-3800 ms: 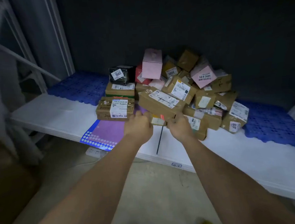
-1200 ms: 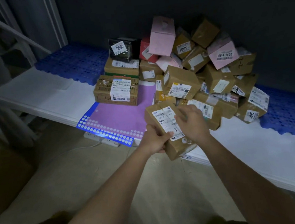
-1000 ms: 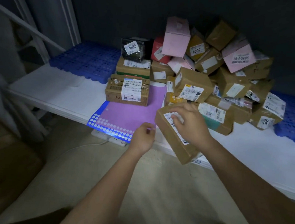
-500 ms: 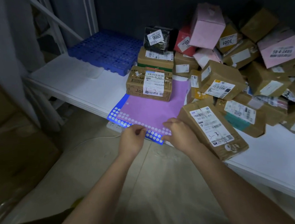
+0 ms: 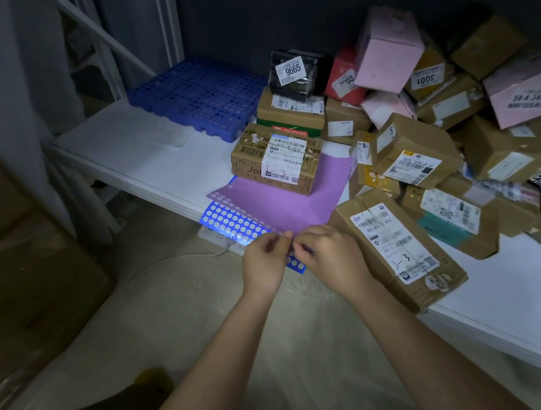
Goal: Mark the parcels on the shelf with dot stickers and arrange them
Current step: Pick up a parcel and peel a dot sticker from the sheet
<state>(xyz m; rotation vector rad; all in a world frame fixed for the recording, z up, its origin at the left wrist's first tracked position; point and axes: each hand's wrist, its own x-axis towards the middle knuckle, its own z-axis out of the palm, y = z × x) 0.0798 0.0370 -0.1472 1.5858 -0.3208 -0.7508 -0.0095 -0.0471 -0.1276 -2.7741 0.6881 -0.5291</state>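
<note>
The long brown cardboard parcel point(image 5: 402, 249) has been set down, and the purple dot-sticker sheet point(image 5: 281, 200) is now pinched at its near edge by the left hand point(image 5: 264, 263) and right hand point(image 5: 331, 255), so a sticker is probably being peeled.

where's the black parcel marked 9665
In the head view, the black parcel sits at the pile's back left, on a brown box, just right of the blue grid mat.

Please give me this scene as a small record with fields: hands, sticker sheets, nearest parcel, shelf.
left hand: pinches near corner of purple sticker sheet
right hand: pinches same corner
blue dot-sticker sheet: under the purple one, overhanging shelf edge
long brown cardboard parcel: beside right hand, handwritten "3-3"
white shelf board: carries the parcel pile
</note>
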